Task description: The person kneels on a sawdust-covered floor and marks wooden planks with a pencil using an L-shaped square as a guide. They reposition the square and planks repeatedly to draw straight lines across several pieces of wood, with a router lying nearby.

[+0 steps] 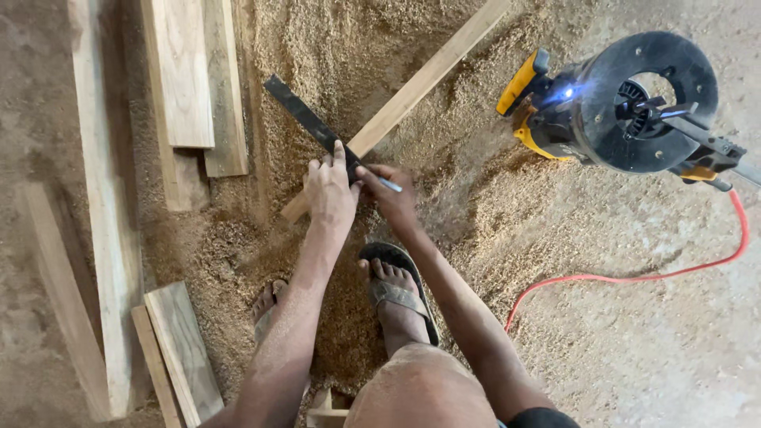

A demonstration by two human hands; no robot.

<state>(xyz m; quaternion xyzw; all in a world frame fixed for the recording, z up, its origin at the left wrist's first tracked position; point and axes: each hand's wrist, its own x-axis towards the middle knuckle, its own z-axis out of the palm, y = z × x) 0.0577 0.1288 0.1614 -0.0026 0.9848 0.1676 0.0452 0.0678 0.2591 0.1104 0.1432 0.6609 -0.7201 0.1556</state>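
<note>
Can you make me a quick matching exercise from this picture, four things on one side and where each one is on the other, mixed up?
Things:
1. dark ruler
2. pen
3. yellow and black router
4. red cord

Places:
A. lying on its side on the sawdust at upper right
B. pinched in the right hand
C. pressed across the wooden strip by the left hand
D. curving over the floor at right

Pairs: 1-C, 2-B, 3-A, 4-D

Black ruler (305, 119) across strip (420, 83) (diagonal)
</note>
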